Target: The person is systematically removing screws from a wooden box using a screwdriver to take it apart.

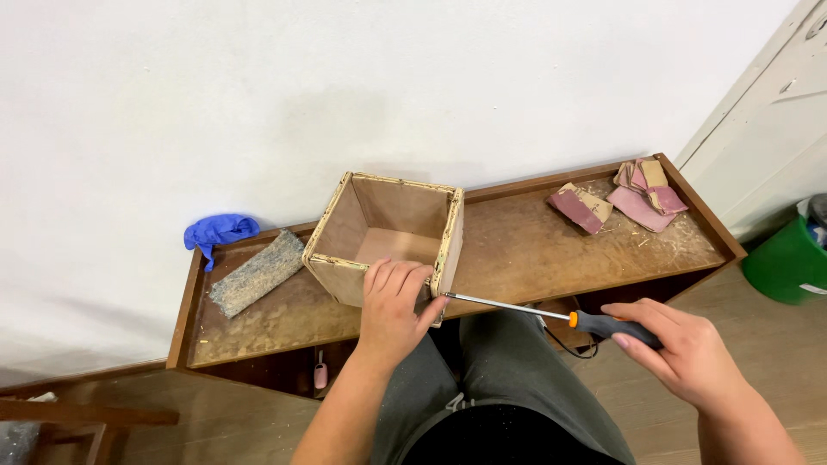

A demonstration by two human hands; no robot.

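A: Where's the wooden box [388,237]?

B: On the bench [534,250], open side up. The left hand [392,306] lies flat over its near wall, fingers spread loosely, bracing rather than gripping.

A: And the right hand [676,349]?

B: Closed around the dark handle of a screwdriver [534,312], whose tip touches the box's near right corner.

A: So which step is this?

B: Working at that corner joint, I'd judge. The next move calls for steady pressure on the tip and a firm left hand.
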